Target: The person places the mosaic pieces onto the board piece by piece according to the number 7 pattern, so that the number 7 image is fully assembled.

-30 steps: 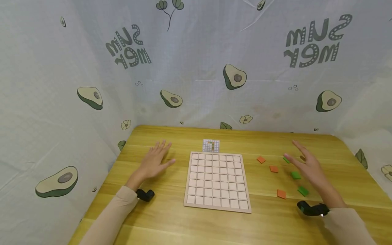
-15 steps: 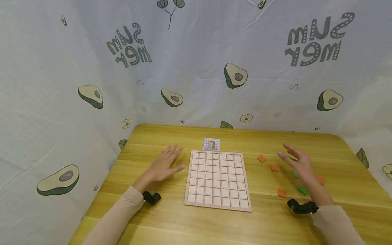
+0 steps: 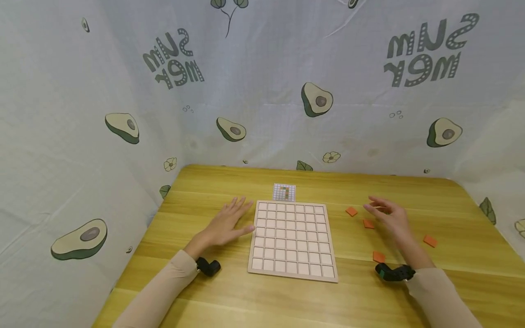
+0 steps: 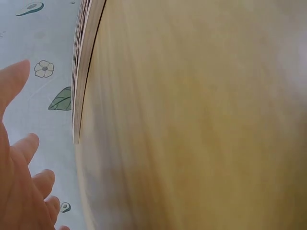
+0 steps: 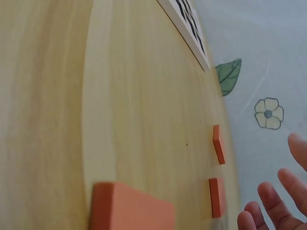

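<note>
A pale wooden grid board (image 3: pixel 293 239) lies flat at the middle of the table, its square cells bare. Beside its left edge my left hand (image 3: pixel 224 225) hovers with fingers spread; whether the thumb tip touches the rim I cannot tell. Over on the right, my right hand (image 3: pixel 390 217) is held above the table, fingers loosely bent, with no tile visible in its grasp. Several orange square tiles lie around it, including one near the board (image 3: pixel 351 211) and one at the far right (image 3: pixel 430 240). The right hand and forearm hide the green tiles almost wholly.
A small printed card (image 3: pixel 284 192) with a coloured grid pattern lies against the board's back edge. Behind the wooden table (image 3: pixel 213 296) hangs a white curtain (image 3: pixel 262 86) with avocado prints. Black camera mounts (image 3: pixel 208 267) sit on both wrists.
Both hands have moved inward: the left one rightward to the board's edge, the right one leftward over the tiles. The right fingers have bent more. An orange tile at far right has come into view.
</note>
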`<act>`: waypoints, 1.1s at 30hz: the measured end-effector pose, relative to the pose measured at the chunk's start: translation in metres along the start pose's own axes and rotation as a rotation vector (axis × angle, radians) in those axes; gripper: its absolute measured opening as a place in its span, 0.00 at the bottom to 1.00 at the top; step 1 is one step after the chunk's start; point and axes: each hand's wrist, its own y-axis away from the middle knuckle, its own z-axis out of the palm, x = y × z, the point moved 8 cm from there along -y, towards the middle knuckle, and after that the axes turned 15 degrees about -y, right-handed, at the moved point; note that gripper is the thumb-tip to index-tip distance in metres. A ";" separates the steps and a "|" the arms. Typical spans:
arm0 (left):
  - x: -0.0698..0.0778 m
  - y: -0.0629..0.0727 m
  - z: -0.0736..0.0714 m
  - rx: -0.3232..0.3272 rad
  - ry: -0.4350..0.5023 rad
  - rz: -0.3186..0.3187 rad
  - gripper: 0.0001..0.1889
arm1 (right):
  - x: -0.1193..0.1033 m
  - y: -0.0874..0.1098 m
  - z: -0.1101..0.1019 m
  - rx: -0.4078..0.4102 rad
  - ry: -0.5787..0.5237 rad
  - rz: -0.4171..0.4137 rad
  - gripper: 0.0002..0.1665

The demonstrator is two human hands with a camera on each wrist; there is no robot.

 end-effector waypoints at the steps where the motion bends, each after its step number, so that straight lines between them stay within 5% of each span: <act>1: 0.001 0.000 0.000 -0.004 0.001 0.005 0.42 | 0.001 -0.001 0.001 -0.004 -0.007 0.007 0.37; 25: 0.006 -0.002 0.019 -0.096 -0.028 0.040 0.41 | 0.020 -0.007 0.017 -0.006 0.019 0.082 0.35; 33: 0.004 -0.001 0.022 -0.081 -0.032 0.047 0.40 | 0.025 -0.009 0.018 -0.007 0.103 0.071 0.35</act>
